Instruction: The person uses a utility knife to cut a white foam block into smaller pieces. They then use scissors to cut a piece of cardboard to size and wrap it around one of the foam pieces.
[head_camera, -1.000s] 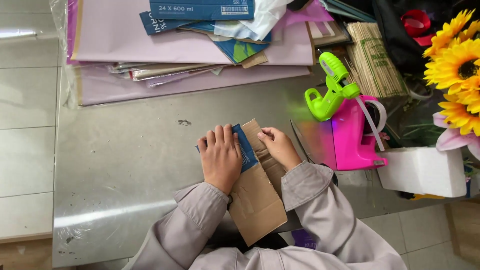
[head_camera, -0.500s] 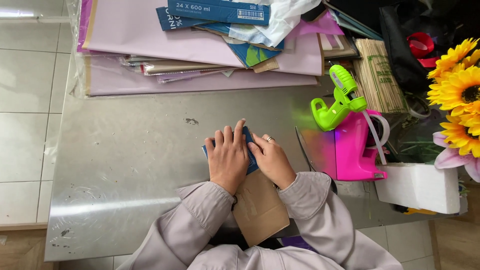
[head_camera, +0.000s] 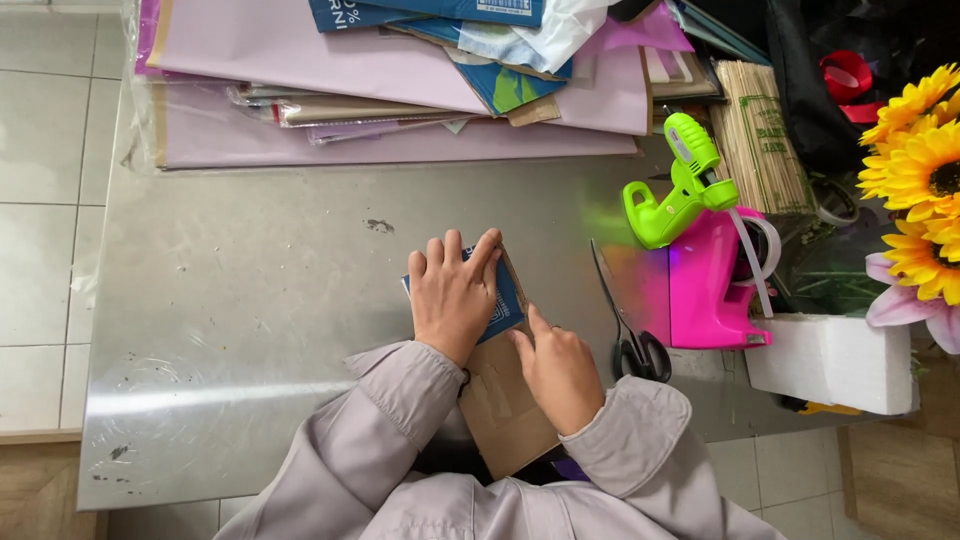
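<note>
Pressing flat on a blue card (head_camera: 508, 300), the left hand (head_camera: 452, 295) is shown with its fingers spread slightly apart and laid palm-down, so that most of the card is covered; the card lies on the upper end of a brown cardboard piece (head_camera: 500, 405), which rests on the metal table (head_camera: 250, 300) near its front edge and reaches back towards the person; the right hand (head_camera: 558, 368) is set on the cardboard just beside the card — its index finger is extended along the card's right edge, the other fingers are curled loosely together, and nothing is gripped by it. Grey sleeves are worn on both arms. To the right, black-handled scissors (head_camera: 630, 340) are laid closed on the table, well apart from the hands; beyond them a pink tape dispenser (head_camera: 705, 290) carries a green glue gun (head_camera: 675, 185); sunflowers (head_camera: 920, 190) are seen at the right margin — a stack of lilac paper sheets (head_camera: 380, 100) occupies the far side.
</note>
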